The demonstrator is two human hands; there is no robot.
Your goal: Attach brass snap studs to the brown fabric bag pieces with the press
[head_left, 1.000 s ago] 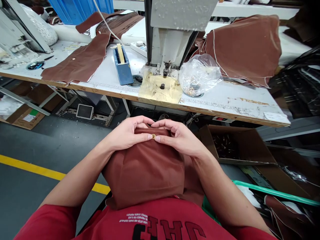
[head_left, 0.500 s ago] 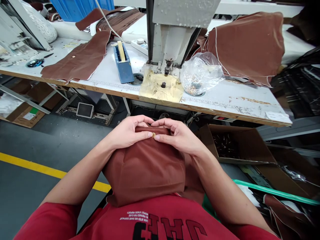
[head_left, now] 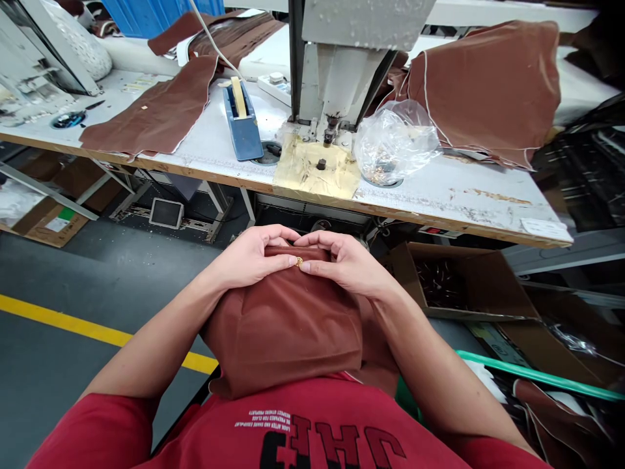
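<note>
A brown leather-like piece (head_left: 293,326) drapes over my lap, its far edge gathered between both hands. Near that edge sits a small round gold-coloured metal fitting (head_left: 299,262). My left hand (head_left: 254,258) grips the edge from the left, thumb on top touching the fitting and fingers curled behind. From the right, my right hand (head_left: 344,264) mirrors it, its thumb against the fitting's other side. The fingertips behind the material are partly hidden.
Ahead stands a worktable (head_left: 463,195) with a pressing machine (head_left: 336,98), a blue tape dispenser (head_left: 243,127) and a clear plastic bag (head_left: 395,140) of small parts. Brown pieces (head_left: 483,91) lie at the right. Below is an open cardboard box (head_left: 488,277); a green rail (head_left: 537,376) runs at lower right.
Both hands keep the same grip on the brown piece, thumbs still at the gold fitting. Only a very slight shift of the camera view shows.
</note>
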